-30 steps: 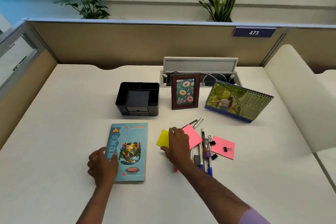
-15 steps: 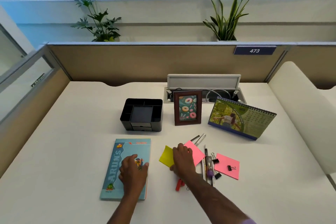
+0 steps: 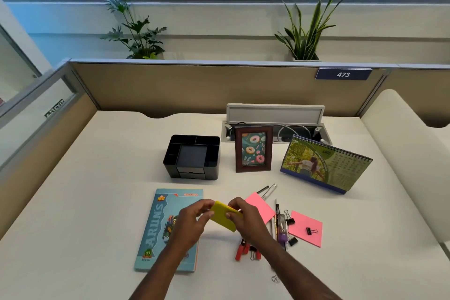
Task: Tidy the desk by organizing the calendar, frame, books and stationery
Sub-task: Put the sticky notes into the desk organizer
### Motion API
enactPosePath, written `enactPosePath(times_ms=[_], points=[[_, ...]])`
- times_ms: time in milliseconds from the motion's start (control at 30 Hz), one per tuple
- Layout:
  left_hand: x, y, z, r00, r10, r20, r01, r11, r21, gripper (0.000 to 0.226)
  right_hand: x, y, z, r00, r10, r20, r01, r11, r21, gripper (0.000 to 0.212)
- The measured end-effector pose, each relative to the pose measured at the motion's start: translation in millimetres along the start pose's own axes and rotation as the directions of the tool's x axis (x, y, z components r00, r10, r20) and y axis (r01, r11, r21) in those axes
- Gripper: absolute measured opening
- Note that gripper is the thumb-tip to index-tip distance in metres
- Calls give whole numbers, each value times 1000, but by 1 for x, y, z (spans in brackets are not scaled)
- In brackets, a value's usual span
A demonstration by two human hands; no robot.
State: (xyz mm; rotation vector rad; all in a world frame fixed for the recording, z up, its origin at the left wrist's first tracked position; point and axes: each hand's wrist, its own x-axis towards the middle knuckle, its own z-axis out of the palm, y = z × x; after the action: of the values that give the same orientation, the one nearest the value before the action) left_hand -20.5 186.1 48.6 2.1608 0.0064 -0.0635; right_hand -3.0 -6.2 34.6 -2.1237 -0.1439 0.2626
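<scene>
While both hands' [image 3: 194, 220] grip pinches the yellow pad [image 3: 224, 216], pens [image 3: 277, 224] lie beside.

Single head-worn view, facing forward and down, close over the desk [image 3: 97, 202]

We are observing a smooth, matt off-white desk top [image 3: 97, 202]. The organizer [image 3: 192, 160] is showing as black plastic with a slight sheen. The frame [image 3: 253, 148] is presenting dark brown wood-look moulding around a glossy print. The calendar [image 3: 325, 165] is showing printed card on a metal spiral binding. The book [image 3: 160, 226] is showing a glossy paper cover. The yellow sticky pad [image 3: 222, 217] and the pink notes [image 3: 306, 229] are appearing as matt paper. The binder clip [image 3: 310, 231] is appearing as black metal. The partition [image 3: 194, 87] is looking like matt tan fabric.
</scene>
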Motion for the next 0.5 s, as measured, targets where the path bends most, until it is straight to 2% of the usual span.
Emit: enactPosePath(times_ms=[100, 167, 233, 333, 433, 500], points=[[18, 6, -12, 999, 30, -15, -30, 999, 30, 35, -1, 1, -3, 1000, -9, -29, 12, 994, 106, 18], [35, 10, -26, 997, 50, -63, -47, 997, 59, 28, -2, 11, -4, 994, 25, -110, -12, 993, 120, 21], [56, 14, -46, 976, 95, -195, -78, 993, 92, 21, -4, 28, -6, 970, 69, -234, -69, 998, 7, 26], [93, 21, -79, 882, 232, -411, -141, 961, 239, 16, -12, 54, -13, 929, 110, -352, -207, 945, -252, 43], [130, 22, -99, 801, 311, -511, -98, 911, 401, 15, -15, 75, -18, 917, 159, -367, -328, 823, -464, 64], [152, 21, -104, 798, 312, -516, -40, 881, 472, 15, -15, 84, -20, 919, 182, -350, -356, 768, -533, 74]])
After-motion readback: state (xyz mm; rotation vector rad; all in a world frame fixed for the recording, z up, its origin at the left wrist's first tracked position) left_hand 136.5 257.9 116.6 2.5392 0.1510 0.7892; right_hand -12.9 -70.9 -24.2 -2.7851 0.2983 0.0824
